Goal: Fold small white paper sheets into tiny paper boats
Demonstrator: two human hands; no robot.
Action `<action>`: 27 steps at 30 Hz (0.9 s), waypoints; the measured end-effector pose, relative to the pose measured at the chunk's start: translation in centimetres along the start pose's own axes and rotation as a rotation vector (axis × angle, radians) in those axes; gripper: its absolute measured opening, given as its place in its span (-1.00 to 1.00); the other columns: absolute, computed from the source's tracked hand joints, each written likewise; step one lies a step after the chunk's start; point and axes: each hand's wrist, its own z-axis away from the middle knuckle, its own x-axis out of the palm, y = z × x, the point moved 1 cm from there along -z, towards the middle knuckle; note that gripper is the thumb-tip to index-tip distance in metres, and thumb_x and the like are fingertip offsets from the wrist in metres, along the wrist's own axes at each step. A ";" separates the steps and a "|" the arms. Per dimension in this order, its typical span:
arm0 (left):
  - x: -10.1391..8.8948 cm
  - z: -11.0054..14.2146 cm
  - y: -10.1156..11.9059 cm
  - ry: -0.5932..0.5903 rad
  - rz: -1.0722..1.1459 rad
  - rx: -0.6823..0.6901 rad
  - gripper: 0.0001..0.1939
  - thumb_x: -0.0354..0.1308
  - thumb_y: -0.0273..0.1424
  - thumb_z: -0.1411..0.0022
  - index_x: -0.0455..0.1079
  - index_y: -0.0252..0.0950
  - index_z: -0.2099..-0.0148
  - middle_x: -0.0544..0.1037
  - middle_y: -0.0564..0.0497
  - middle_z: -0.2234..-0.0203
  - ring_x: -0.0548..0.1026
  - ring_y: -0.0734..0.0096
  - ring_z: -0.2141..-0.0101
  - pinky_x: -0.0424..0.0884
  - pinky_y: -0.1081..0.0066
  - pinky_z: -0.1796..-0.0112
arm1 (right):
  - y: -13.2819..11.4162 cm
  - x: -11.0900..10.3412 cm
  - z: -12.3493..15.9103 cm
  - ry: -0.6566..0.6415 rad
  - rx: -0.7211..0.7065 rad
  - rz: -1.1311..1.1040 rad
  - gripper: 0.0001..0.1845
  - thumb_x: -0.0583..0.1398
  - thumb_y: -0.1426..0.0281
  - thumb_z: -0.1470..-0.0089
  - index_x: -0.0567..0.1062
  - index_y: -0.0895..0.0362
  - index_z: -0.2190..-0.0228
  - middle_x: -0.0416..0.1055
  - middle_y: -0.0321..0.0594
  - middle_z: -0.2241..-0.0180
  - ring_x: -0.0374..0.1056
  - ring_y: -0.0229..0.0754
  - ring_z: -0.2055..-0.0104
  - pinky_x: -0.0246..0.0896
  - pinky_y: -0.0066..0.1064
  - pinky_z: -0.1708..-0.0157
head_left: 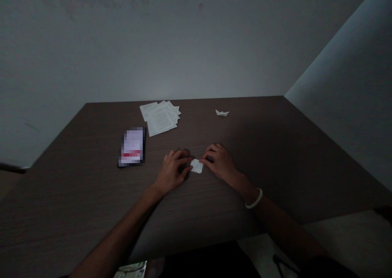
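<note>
A small folded paper (197, 166), white with faint print and roughly square, lies on the dark table in front of me. My left hand (174, 169) has its thumb and index finger at the paper's left edge, closed on it. From the other side, my right hand (221, 162) pinches the upper right corner between thumb and fingertips. A pale beaded bracelet circles my right wrist. Exactly how the fingers grip the edges is hard to see in the dim light.
Several printed paper sheets (161, 119) lie fanned out at the back left. A small folded paper boat (222, 113) stands at the back right. Left of my hands is a phone-like device (132, 147) with a blurred screen. The wooden table (290, 159) meets a grey wall.
</note>
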 end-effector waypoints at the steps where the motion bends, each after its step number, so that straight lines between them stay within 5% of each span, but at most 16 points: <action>1: 0.0 0.1 0.2 -0.009 -0.020 0.011 -0.72 0.18 -0.31 -0.26 0.48 -0.17 -0.02 0.44 -0.08 0.02 0.33 0.14 0.04 0.27 0.13 0.07 | 0.1 0.0 0.0 0.006 0.002 0.008 -0.82 0.29 0.25 -0.10 0.55 0.10 0.42 0.44 -0.23 0.30 0.28 -0.16 0.21 0.17 -0.34 0.19; 11: 0.5 0.0 1.1 0.017 -0.106 -0.015 -0.69 0.14 -0.19 -0.28 0.50 -0.21 0.02 0.43 -0.11 0.03 0.30 0.10 0.03 0.28 0.09 0.08 | -0.7 0.0 0.3 0.048 -0.057 -0.007 -0.86 0.29 0.29 -0.10 0.56 0.10 0.41 0.44 -0.21 0.30 0.28 -0.15 0.20 0.19 -0.32 0.17; 21: 0.6 0.0 0.8 0.048 -0.045 0.033 -0.75 0.06 -0.44 -0.31 0.51 -0.23 0.05 0.45 -0.10 0.09 0.33 0.16 0.10 0.31 0.14 0.14 | -0.2 0.5 0.4 0.035 -0.058 -0.044 -0.84 0.26 0.28 -0.14 0.59 0.08 0.41 0.46 -0.23 0.34 0.28 -0.17 0.24 0.19 -0.32 0.21; 27: 1.0 0.0 0.7 0.036 0.057 0.182 -0.81 0.06 -0.50 -0.31 0.49 -0.32 0.13 0.51 -0.10 0.15 0.38 0.23 0.12 0.36 0.16 0.08 | 0.0 0.5 0.2 0.022 -0.098 -0.044 -0.84 0.24 0.30 -0.17 0.60 0.09 0.38 0.49 -0.23 0.33 0.30 -0.19 0.26 0.17 -0.29 0.14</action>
